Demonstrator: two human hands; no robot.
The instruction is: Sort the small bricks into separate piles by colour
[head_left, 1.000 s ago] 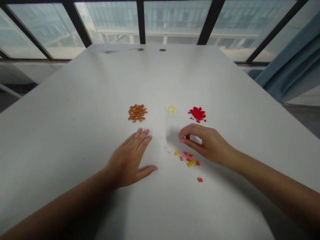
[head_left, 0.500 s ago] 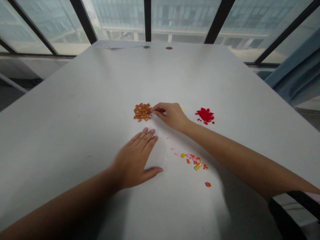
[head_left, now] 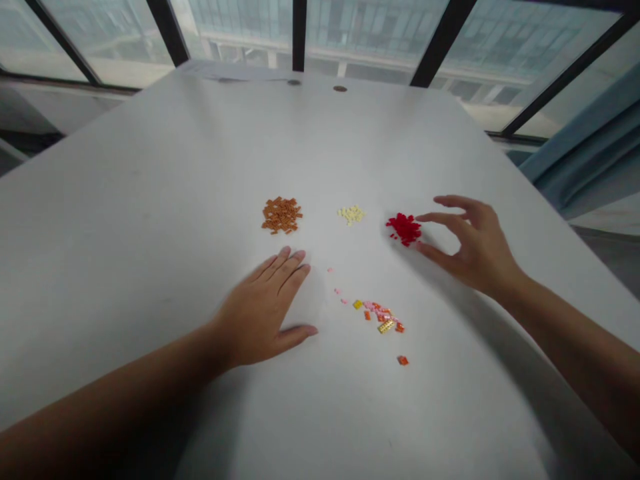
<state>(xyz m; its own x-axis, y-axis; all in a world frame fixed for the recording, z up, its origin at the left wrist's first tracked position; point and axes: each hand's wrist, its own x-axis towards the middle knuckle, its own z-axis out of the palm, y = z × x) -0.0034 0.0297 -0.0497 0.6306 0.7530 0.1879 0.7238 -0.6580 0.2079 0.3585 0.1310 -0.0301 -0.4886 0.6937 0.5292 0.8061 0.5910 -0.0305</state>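
Note:
My left hand (head_left: 263,310) lies flat on the white table (head_left: 150,220), fingers stretched out and thumb apart, holding nothing. Just beyond its fingertips is a pile of small orange-brown pieces (head_left: 281,215). My right hand (head_left: 475,243) is at the right edge of a pile of small red pieces (head_left: 404,229), thumb and fingers apart around that side, with nothing seen between them. Whether the fingertips touch the red pieces I cannot tell. Between the two piles sits a smaller heap of pale yellow pieces (head_left: 352,214).
Nearer to me lies a loose scatter of pink and orange pieces (head_left: 381,312), with a gold studded piece (head_left: 386,327) among them. A single orange piece (head_left: 403,360) lies apart. Windows with dark frames (head_left: 299,37) stand behind the table, and a blue curtain (head_left: 585,147) hangs at right.
My right hand has moved right from the orange-brown pile to the red one, and its fingers have spread. The pale yellow heap has come into full view. My left hand stays flat.

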